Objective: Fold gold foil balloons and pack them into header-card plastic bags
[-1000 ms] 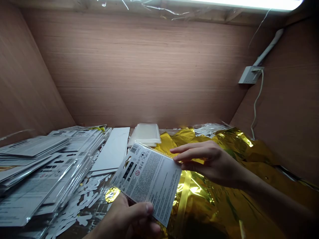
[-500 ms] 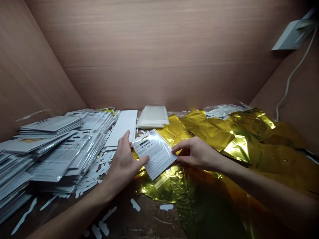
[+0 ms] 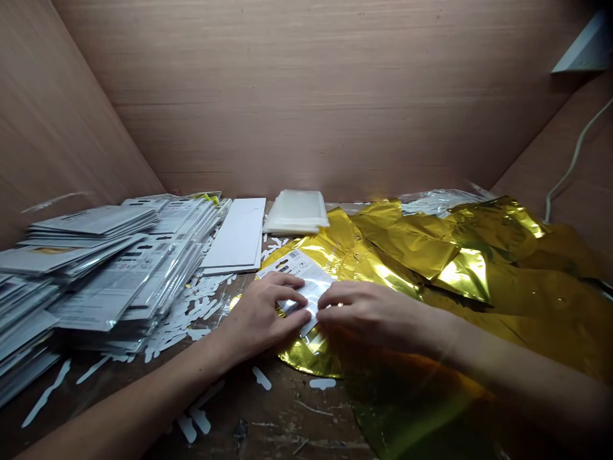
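l hand [image 3: 262, 314], r hand [image 3: 373, 313] pressing printed packet [image 3: 301, 266] on gold foil [image 3: 407, 246]

The left hand [image 3: 265, 314] and right hand [image 3: 371, 313] lie palm down and curled, almost meeting at the fingertips. The left forearm [image 3: 129, 397] reaches in from the lower left corner of the view, the right forearm [image 3: 520, 377] from the right edge.

Left hand [image 3: 261, 314] and right hand [image 3: 371, 313] on a printed card [image 3: 301, 264], gold foil [image 3: 407, 246] beneath, stacked packets [image 3: 115, 281] at left
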The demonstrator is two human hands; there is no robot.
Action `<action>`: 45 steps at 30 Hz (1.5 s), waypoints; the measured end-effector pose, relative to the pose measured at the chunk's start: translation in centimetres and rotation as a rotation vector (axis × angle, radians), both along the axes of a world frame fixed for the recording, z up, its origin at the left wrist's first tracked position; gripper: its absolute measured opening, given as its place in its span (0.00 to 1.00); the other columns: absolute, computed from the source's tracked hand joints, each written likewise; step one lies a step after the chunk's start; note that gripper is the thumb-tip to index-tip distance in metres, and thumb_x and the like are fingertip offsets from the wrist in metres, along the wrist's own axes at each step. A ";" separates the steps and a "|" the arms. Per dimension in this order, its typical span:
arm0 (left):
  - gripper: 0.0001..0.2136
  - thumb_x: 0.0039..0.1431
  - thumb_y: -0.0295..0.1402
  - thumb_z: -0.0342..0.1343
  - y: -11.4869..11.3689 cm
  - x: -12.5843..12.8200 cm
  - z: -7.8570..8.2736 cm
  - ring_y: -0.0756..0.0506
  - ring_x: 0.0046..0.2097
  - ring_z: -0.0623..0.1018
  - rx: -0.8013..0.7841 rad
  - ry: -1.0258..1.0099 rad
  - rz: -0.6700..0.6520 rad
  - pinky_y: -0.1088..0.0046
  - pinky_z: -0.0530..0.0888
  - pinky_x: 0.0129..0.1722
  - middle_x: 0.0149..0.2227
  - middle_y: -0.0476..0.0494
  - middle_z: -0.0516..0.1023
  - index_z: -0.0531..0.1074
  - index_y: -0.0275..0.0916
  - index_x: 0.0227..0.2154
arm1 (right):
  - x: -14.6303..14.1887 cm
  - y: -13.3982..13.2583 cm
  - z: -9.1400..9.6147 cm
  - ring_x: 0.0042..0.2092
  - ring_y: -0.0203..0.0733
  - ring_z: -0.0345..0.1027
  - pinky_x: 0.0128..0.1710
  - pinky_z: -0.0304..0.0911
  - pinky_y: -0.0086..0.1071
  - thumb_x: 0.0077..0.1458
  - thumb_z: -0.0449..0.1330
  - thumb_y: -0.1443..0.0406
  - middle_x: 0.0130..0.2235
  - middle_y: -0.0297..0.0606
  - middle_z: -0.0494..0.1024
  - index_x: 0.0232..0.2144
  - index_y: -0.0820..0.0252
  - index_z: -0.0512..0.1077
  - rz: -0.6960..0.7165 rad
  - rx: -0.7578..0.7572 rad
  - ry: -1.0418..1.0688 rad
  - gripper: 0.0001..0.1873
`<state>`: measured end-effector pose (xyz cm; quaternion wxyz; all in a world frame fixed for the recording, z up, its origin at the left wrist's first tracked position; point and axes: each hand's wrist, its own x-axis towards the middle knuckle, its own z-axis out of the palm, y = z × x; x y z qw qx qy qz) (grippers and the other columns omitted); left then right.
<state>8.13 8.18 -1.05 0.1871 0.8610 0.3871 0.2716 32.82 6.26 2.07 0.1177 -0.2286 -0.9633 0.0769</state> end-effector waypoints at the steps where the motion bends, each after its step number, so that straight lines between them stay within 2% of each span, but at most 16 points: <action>1: 0.06 0.58 0.37 0.65 -0.1 0.0 0.1 0.40 0.53 0.79 -0.007 -0.001 0.003 0.58 0.73 0.57 0.52 0.43 0.81 0.85 0.46 0.37 | -0.7 -0.5 -0.1 0.46 0.44 0.72 0.46 0.65 0.34 0.67 0.55 0.73 0.47 0.45 0.80 0.42 0.61 0.79 0.019 -0.028 0.003 0.12; 7: 0.06 0.58 0.39 0.65 -0.1 0.0 0.4 0.39 0.54 0.79 -0.031 0.003 -0.009 0.59 0.73 0.57 0.52 0.44 0.82 0.85 0.46 0.36 | -2.5 -1.7 -1.9 0.37 0.39 0.68 0.37 0.61 0.31 0.65 0.58 0.72 0.39 0.39 0.77 0.34 0.61 0.78 -0.114 -0.165 0.097 0.10; 10: 0.06 0.58 0.38 0.66 0.1 0.0 0.4 0.40 0.54 0.79 -0.064 -0.011 -0.010 0.60 0.73 0.56 0.52 0.44 0.82 0.86 0.47 0.36 | -2.5 -1.9 -2.5 0.36 0.39 0.65 0.34 0.58 0.32 0.64 0.56 0.74 0.38 0.38 0.76 0.33 0.61 0.75 -0.145 -0.141 0.077 0.10; 12: 0.05 0.57 0.37 0.67 0.2 0.0 0.4 0.40 0.54 0.79 -0.087 -0.020 -0.006 0.60 0.73 0.56 0.52 0.44 0.82 0.86 0.47 0.36 | -2.5 -2.1 -2.7 0.36 0.40 0.63 0.34 0.56 0.33 0.62 0.56 0.75 0.38 0.40 0.76 0.34 0.62 0.74 -0.122 -0.063 0.044 0.09; 17: 0.06 0.55 0.36 0.68 0.2 -0.1 0.3 0.39 0.54 0.79 -0.128 -0.035 -0.004 0.59 0.73 0.57 0.52 0.44 0.82 0.86 0.47 0.36 | -3.0 -2.7 -2.0 0.34 0.43 0.60 0.32 0.54 0.36 0.58 0.54 0.74 0.36 0.43 0.75 0.34 0.64 0.72 -0.124 0.110 -0.114 0.07; 20: 0.06 0.56 0.37 0.68 0.2 -0.1 0.2 0.39 0.54 0.79 -0.136 -0.034 -0.001 0.59 0.73 0.57 0.53 0.44 0.82 0.86 0.47 0.36 | -3.5 -3.2 -1.4 0.33 0.43 0.60 0.32 0.54 0.37 0.57 0.54 0.74 0.36 0.44 0.74 0.34 0.64 0.71 -0.138 0.089 -0.192 0.07; 24: 0.06 0.55 0.38 0.69 0.2 -0.1 0.1 0.40 0.54 0.79 -0.131 -0.031 -0.003 0.60 0.73 0.57 0.52 0.45 0.82 0.86 0.48 0.36 | -2.9 -3.0 -1.0 0.32 0.41 0.60 0.31 0.54 0.35 0.53 0.56 0.74 0.36 0.43 0.74 0.34 0.62 0.70 -0.144 -0.014 -0.235 0.06; 27: 0.06 0.55 0.37 0.70 0.2 -0.1 0.1 0.40 0.54 0.79 -0.132 -0.027 -0.007 0.60 0.73 0.56 0.53 0.45 0.82 0.86 0.48 0.36 | -0.8 -1.2 0.0 0.30 0.39 0.60 0.29 0.55 0.33 0.57 0.57 0.71 0.34 0.40 0.73 0.35 0.60 0.69 -0.224 -0.185 -0.032 0.04; 28: 0.06 0.55 0.38 0.70 0.2 -0.1 0.2 0.40 0.53 0.79 -0.130 -0.021 -0.008 0.60 0.73 0.56 0.53 0.45 0.82 0.86 0.48 0.36 | 0.1 -0.4 0.5 0.29 0.39 0.60 0.28 0.55 0.32 0.61 0.54 0.70 0.31 0.38 0.73 0.35 0.59 0.68 -0.290 -0.258 0.115 0.03; 31: 0.06 0.55 0.39 0.69 0.2 -0.1 0.2 0.40 0.53 0.79 -0.114 0.001 -0.011 0.59 0.73 0.55 0.53 0.45 0.82 0.86 0.48 0.36 | 2.0 1.4 1.9 0.22 0.37 0.61 0.23 0.56 0.30 0.71 0.47 0.62 0.21 0.30 0.67 0.39 0.59 0.69 -0.509 -0.415 0.552 0.12; 32: 0.06 0.55 0.39 0.69 0.2 -0.1 0.3 0.40 0.53 0.79 -0.111 0.004 -0.011 0.59 0.73 0.55 0.52 0.45 0.82 0.86 0.48 0.36 | 2.1 1.5 2.1 0.23 0.37 0.64 0.24 0.57 0.30 0.70 0.51 0.61 0.22 0.31 0.71 0.41 0.59 0.70 -0.508 -0.422 0.552 0.10; 34: 0.06 0.56 0.39 0.69 0.2 -0.1 0.3 0.40 0.53 0.79 -0.114 0.008 -0.010 0.60 0.73 0.55 0.53 0.45 0.81 0.86 0.48 0.36 | 1.3 0.8 1.9 0.30 0.38 0.70 0.30 0.63 0.31 0.66 0.58 0.65 0.31 0.37 0.78 0.41 0.60 0.74 -0.339 -0.348 0.379 0.07; 35: 0.05 0.56 0.38 0.69 0.2 -0.1 0.3 0.40 0.53 0.79 -0.115 0.010 -0.009 0.60 0.73 0.55 0.53 0.45 0.81 0.86 0.49 0.36 | 0.6 0.1 1.5 0.35 0.39 0.72 0.36 0.65 0.33 0.65 0.58 0.67 0.38 0.41 0.80 0.42 0.60 0.76 -0.230 -0.291 0.264 0.07; 37: 0.05 0.57 0.37 0.68 0.2 -0.1 0.3 0.40 0.53 0.79 -0.110 0.016 -0.008 0.60 0.73 0.55 0.53 0.45 0.81 0.86 0.49 0.36 | -1.0 -1.2 0.5 0.40 0.40 0.71 0.41 0.65 0.34 0.66 0.57 0.70 0.46 0.42 0.79 0.40 0.59 0.77 -0.112 -0.212 0.083 0.08; 42: 0.05 0.57 0.38 0.67 0.1 -0.2 0.2 0.40 0.54 0.79 -0.093 0.016 -0.005 0.61 0.74 0.55 0.53 0.45 0.81 0.86 0.48 0.36 | -3.0 -3.1 -2.0 0.36 0.39 0.66 0.32 0.57 0.33 0.65 0.56 0.72 0.42 0.39 0.78 0.34 0.60 0.74 -0.115 -0.061 -0.044 0.09; 45: 0.06 0.57 0.38 0.68 0.2 -0.3 0.0 0.40 0.53 0.79 -0.083 0.008 -0.005 0.62 0.74 0.55 0.53 0.45 0.81 0.86 0.48 0.36 | -2.6 -2.5 -2.1 0.33 0.39 0.65 0.29 0.55 0.33 0.61 0.56 0.74 0.41 0.41 0.78 0.35 0.60 0.73 -0.128 -0.030 -0.041 0.08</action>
